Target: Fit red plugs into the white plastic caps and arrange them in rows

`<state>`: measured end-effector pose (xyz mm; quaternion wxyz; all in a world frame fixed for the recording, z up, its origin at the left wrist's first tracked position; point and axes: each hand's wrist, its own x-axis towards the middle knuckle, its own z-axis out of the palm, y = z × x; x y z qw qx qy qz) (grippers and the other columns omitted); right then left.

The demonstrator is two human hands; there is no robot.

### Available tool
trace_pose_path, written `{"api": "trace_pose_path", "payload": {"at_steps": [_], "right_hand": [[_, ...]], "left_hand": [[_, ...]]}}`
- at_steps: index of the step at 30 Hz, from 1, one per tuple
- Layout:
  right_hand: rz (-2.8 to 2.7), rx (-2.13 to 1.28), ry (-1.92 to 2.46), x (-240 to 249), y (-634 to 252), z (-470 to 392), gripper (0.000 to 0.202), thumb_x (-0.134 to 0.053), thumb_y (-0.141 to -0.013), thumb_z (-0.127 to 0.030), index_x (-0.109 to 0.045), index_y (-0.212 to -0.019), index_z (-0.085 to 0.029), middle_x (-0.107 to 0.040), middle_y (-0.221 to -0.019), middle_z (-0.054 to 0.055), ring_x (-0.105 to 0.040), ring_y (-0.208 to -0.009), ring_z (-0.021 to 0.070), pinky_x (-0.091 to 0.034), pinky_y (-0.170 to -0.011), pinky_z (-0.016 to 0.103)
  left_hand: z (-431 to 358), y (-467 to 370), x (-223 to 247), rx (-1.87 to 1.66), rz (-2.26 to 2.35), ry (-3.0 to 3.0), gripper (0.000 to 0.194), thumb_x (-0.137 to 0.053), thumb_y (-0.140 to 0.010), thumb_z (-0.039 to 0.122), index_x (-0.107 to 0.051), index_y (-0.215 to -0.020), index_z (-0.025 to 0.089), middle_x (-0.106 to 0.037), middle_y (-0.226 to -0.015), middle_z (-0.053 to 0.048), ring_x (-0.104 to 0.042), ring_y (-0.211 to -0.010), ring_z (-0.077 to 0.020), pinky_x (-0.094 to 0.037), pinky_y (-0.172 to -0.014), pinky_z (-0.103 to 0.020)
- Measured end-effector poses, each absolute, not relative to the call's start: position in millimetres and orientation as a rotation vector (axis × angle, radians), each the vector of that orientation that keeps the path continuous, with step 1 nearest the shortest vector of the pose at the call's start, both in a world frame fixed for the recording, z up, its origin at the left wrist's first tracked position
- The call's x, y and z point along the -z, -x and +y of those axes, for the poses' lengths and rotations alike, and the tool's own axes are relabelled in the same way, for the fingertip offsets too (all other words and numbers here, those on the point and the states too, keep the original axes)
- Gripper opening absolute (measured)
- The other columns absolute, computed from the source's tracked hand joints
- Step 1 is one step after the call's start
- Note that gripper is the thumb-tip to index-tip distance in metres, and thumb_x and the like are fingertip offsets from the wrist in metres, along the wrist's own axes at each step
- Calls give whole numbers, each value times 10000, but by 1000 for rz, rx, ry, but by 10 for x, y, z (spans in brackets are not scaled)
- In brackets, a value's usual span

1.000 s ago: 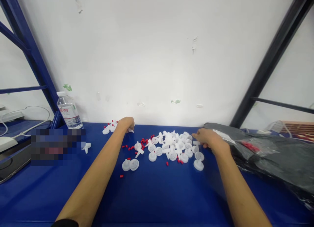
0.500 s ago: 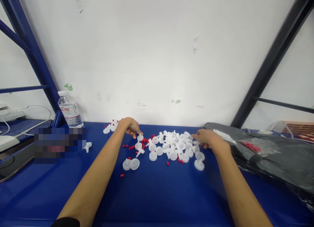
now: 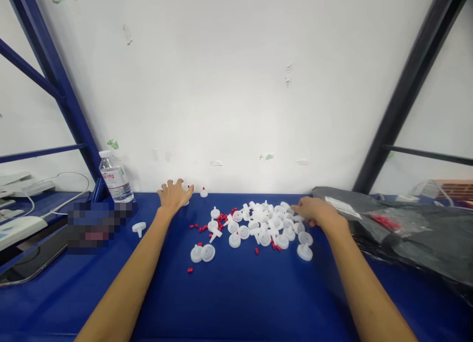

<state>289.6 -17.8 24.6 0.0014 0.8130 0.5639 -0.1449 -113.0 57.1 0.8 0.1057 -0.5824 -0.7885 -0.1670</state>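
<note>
A heap of white plastic nozzle caps (image 3: 264, 221), round discs with thin spouts, lies mid-table. Small red tip caps (image 3: 220, 218) are scattered about its left side and front. My left hand (image 3: 172, 196) is near the wall with its fingers spread, partly covering white nozzle caps with red tips. One such red-tipped nozzle cap (image 3: 204, 192) stands upright just right of it. At the heap's right edge is my right hand (image 3: 312, 210), fingers loosely bent and thumb apart. Its fingertips reach the outer caps; I see nothing held in it.
On the left stand a water bottle (image 3: 116, 178) and a lone white nozzle cap (image 3: 139, 227), near a dark device (image 3: 37, 256) and cables. A grey plastic bag (image 3: 399, 233) lies at right. Blue and black frame posts (image 3: 402, 95) lean against the white wall.
My left hand has moved left from the heap's left edge to the red-tipped nozzle caps, and its fingers have spread. My right hand stays by the heap. The view has shifted slightly.
</note>
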Motion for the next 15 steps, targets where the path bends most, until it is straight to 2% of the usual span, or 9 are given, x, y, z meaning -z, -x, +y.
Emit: {"api": "trace_pose_path", "payload": {"at_steps": [3,6,10,15], "right_hand": [[1777,464,-2551,-223,-2910,-166,371,-514,-917,-447,-683,-1063,-150,-732,-841,117,-697,-624,205,-523,-642,326],[1774,463,-2552,-202,-2924,-153,381,-507,-920,-455,-682,-1063,-149,-731,-827,111,-694,-611,199,-525,-632,322],[1773,478,-2552,-196,-2921,-146,386,-502,-924,-457,-674,-1086,-153,-726,-814,100,-696,-614,202,-528,-639,328],[1776,501,-2550,-221,-2897,-162,356,-527,-917,-442,-679,-1049,-149,-727,-821,106,-696,-619,203,-526,-640,324]], "left_hand": [[602,1178,165,450,-2296,1731,635,-400,-870,586,-583,-1307,165,-549,-1323,-229,-473,-1235,-434,-378,-981,-565],[649,1197,231,413,-2238,1767,564,-408,-885,536,-621,-1254,166,-589,-1278,-208,-503,-1205,-398,-396,-974,-507],[663,1222,257,382,-2186,1774,480,-360,-924,442,-671,-1131,141,-611,-1219,-205,-542,-1150,-356,-423,-943,-443],[655,1268,272,363,-2174,1756,472,-295,-941,339,-660,-1133,109,-601,-1193,-224,-563,-1097,-338,-469,-849,-404]]}}
